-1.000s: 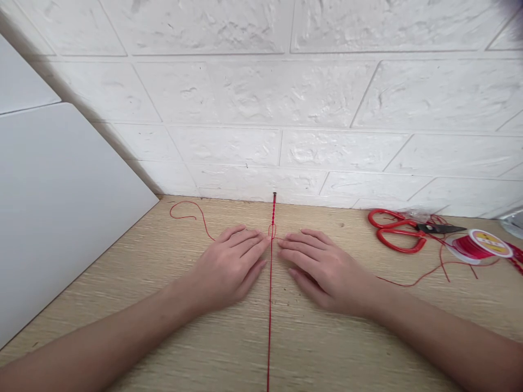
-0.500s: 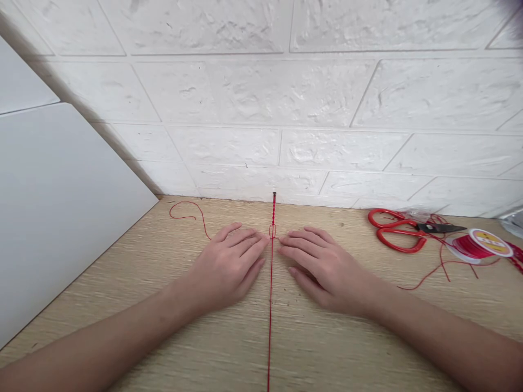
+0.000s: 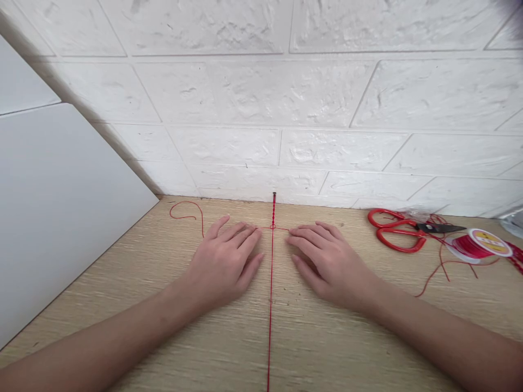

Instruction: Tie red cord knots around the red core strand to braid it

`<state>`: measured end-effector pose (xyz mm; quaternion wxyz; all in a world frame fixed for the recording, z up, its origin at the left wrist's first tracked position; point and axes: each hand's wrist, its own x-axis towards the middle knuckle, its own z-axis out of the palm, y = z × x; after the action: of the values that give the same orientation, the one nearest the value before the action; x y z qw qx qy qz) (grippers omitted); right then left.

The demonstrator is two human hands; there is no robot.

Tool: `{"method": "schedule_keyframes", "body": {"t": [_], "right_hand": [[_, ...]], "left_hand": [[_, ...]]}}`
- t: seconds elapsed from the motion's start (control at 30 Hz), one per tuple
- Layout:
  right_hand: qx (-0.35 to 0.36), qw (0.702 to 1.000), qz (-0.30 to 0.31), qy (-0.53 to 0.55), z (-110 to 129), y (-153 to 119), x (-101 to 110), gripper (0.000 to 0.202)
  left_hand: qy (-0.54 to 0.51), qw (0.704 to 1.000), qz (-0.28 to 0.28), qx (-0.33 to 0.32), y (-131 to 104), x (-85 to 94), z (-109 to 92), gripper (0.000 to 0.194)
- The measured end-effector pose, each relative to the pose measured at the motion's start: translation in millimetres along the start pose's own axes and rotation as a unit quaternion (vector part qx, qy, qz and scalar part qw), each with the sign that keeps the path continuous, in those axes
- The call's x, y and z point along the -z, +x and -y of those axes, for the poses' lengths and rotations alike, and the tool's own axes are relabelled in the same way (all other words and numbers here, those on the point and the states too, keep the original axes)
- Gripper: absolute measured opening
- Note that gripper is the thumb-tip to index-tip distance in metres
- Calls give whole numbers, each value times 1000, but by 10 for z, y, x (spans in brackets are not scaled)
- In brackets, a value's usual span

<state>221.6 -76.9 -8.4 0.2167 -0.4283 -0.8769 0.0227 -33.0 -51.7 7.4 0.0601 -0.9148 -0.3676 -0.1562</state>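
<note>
A taut red cord runs down the middle of the table, its far part knotted into a short braid that hangs from a small dark nail at the wall. Just below the braid, a small loop sits around the cord. Thin red ends stretch from it out to both sides. My left hand grips the left end at the fingertips, its thumb apart. My right hand holds the right end likewise, with fingers bent low over the table. Under the fingers the exact grip is hidden.
Red-handled scissors lie at the right beside a spool of red cord and loose cord pieces. A curled cord tail rests at the left. A white panel stands left; a white brick-pattern wall closes the back.
My hands have moved apart to either side, drawing the cord ends outward. The large loop has shrunk and slid up against the braid's lower end.
</note>
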Motion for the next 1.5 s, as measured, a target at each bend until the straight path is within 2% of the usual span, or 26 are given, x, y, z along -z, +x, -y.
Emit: {"method": "schedule_keyframes", "body": {"t": [0.13, 0.27, 0.43, 0.6, 0.8, 1.13, 1.5], "right_hand": [[3, 1000, -14, -1, 6, -8, 3, 30], [-23, 999, -42, -1, 6, 21, 7, 33], [-43, 997, -33, -46, 3, 258, -20, 32], [-52, 997, -21, -50, -36, 496, -128, 18], [-22, 998, -50, -29, -107, 506, -214, 19], [-43, 997, -61, -32, -141, 506, -207, 11], [-13, 998, -46, -36, -161, 536, -236, 18]], "left_hand": [[-9, 1000, -15, 1, -6, -1, -2, 38], [-4, 999, -28, 36, 42, -41, 37, 37], [-15, 998, -7, 58, 288, -113, 121, 31], [-52, 997, -2, 52, 463, -211, 140, 19], [-57, 997, -37, 33, 431, -277, 158, 22], [-50, 996, -47, 50, 434, -263, 148, 19], [-5, 999, -34, 22, 453, -265, 132, 25]]}}
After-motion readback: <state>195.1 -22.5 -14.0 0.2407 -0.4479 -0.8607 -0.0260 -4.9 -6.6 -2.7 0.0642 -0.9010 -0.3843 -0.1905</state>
